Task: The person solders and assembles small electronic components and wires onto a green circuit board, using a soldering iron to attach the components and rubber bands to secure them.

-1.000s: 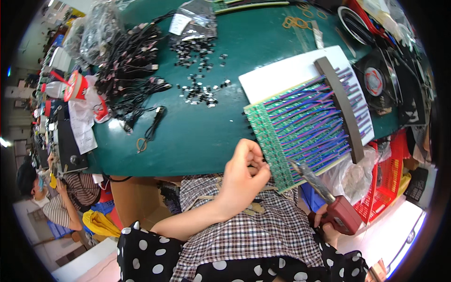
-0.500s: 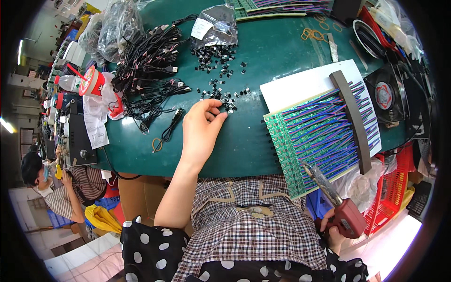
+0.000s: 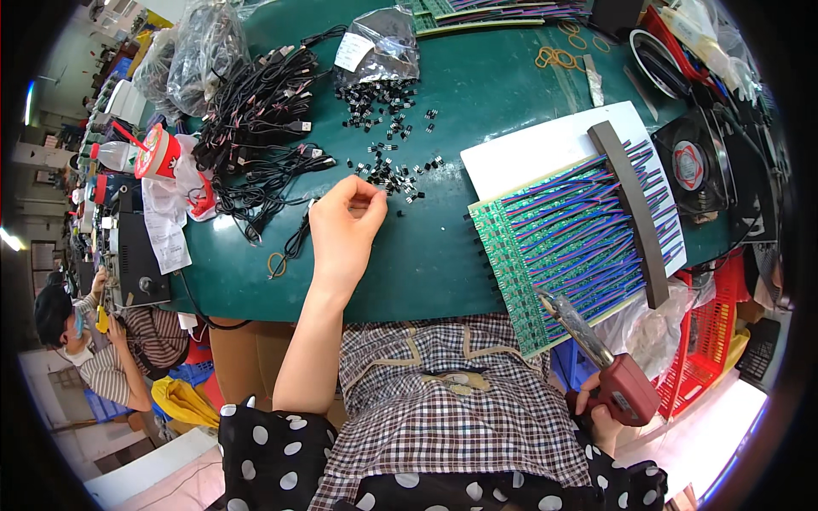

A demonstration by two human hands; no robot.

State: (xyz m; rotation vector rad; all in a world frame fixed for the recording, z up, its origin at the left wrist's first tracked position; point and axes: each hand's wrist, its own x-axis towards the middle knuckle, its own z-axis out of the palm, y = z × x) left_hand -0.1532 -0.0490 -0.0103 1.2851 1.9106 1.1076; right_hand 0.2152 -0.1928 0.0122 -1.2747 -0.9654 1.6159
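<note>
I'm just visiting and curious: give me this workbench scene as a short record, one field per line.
Left hand: curled, thumb near fingers, beside scattered small black parts with silvery pins; whether it holds one is hidden
Right hand: gripping a dark red pistol-shaped soldering tool
Boards: green circuit boards with blue and purple wires, partly over a flat white board
Across the wires: long grey-brown bar
Farther left: tangled black USB cables
Behind the parts: clear plastic bag, white label
Surface: dark green tabletop
</note>
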